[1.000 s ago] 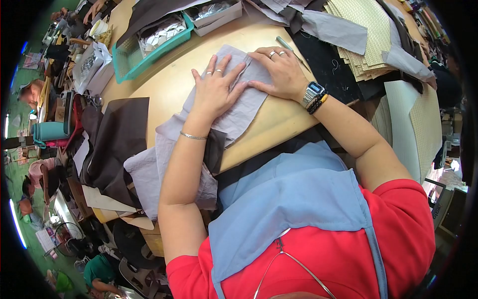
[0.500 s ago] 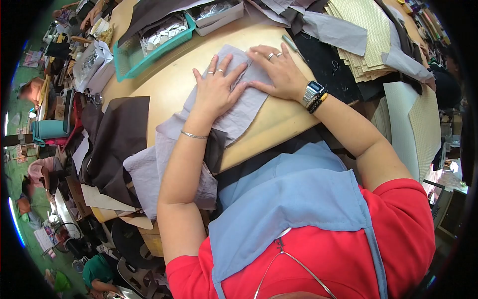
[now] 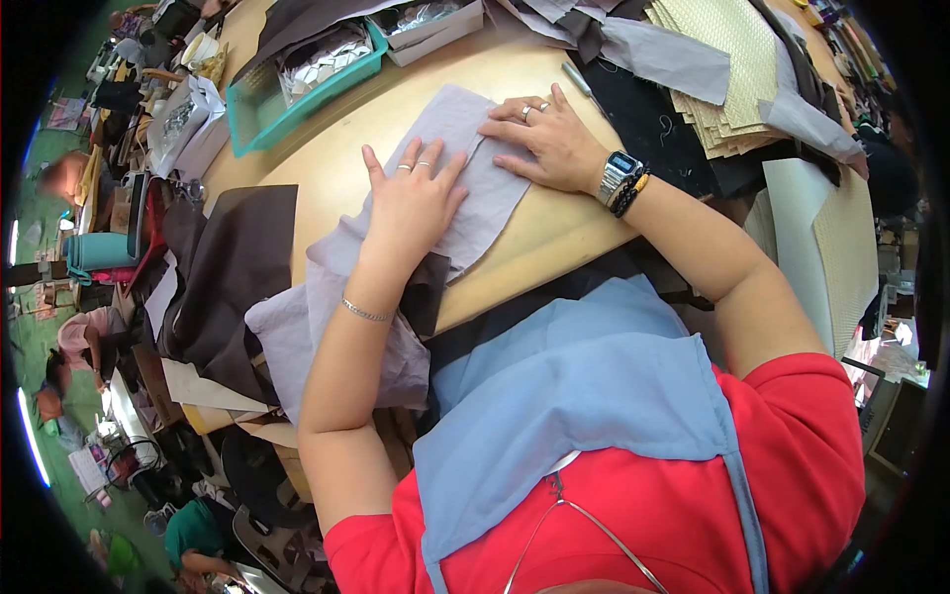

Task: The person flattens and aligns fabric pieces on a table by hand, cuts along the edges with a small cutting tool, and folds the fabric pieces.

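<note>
A grey-lilac cloth (image 3: 450, 114) lies on the light wooden table (image 3: 346, 148), its lower part hanging over the near edge at the left. My left hand (image 3: 414, 198) rests flat on it with the fingers spread. Across the cloth's right edge lie the fingertips of my right hand (image 3: 552, 144); its fingers are apart and bent a little, holding nothing. A seam or fold runs down the cloth between both hands. Near my left wrist a dark piece of material (image 3: 426, 292) shows at the table's edge.
A teal basket (image 3: 242, 124) with small metallic pieces stands at the back left, beside a grey box (image 3: 435, 35). Dark brown sheets (image 3: 242, 247) lie left. A pen-like tool (image 3: 576, 77) and stacked patterned sheets (image 3: 727, 79) are at the right. Several people are at far left.
My left hand has slid left and toward me over the cloth. My right hand has shifted slightly, its fingers now closer to the cloth's right edge.
</note>
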`<state>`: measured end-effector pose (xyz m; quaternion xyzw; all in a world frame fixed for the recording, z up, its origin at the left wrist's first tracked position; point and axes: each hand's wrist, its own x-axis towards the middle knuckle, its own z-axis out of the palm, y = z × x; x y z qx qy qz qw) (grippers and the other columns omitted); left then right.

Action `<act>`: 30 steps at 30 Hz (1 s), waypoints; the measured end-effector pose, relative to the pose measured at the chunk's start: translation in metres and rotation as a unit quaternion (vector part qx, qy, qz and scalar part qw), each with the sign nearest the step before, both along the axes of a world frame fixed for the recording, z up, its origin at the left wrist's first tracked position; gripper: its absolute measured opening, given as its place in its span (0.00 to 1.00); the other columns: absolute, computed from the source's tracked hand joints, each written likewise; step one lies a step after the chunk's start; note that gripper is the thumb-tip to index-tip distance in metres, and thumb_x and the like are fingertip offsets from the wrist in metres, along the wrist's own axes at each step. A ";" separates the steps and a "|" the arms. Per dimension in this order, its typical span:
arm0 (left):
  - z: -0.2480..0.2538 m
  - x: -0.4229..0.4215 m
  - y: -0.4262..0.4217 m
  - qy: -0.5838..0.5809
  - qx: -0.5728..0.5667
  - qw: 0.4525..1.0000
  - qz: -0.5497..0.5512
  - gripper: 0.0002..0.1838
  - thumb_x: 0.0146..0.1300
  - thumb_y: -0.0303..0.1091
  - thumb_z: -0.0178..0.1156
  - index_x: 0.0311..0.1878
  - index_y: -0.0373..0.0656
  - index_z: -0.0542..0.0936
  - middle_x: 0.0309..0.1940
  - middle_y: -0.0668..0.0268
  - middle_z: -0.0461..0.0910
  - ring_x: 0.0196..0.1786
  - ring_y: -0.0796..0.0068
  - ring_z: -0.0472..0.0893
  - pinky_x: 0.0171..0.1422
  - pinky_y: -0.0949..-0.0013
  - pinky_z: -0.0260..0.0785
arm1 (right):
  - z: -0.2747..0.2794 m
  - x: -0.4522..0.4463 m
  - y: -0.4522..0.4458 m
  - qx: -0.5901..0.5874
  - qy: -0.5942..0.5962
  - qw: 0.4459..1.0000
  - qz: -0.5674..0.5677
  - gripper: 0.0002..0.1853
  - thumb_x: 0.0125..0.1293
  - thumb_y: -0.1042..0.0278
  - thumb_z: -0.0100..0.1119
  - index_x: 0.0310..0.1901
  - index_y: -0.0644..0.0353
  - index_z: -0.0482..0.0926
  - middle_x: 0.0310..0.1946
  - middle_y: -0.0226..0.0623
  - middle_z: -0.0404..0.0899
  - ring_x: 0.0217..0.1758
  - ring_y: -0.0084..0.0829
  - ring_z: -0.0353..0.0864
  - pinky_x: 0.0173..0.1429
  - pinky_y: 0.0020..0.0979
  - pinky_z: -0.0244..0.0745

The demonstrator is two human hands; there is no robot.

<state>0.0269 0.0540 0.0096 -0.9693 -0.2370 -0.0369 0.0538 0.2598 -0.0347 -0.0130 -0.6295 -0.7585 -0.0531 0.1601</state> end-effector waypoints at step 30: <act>-0.015 -0.034 -0.031 -0.119 0.075 0.989 0.055 0.15 0.66 0.51 0.62 0.54 0.65 0.83 0.61 0.73 0.78 0.69 0.68 0.74 0.74 0.21 0.26 | 0.005 -0.005 0.003 -0.035 -0.080 0.992 0.094 0.21 0.75 0.56 0.49 0.68 0.41 0.71 0.62 0.31 0.74 0.68 0.37 0.72 0.72 0.67 0.57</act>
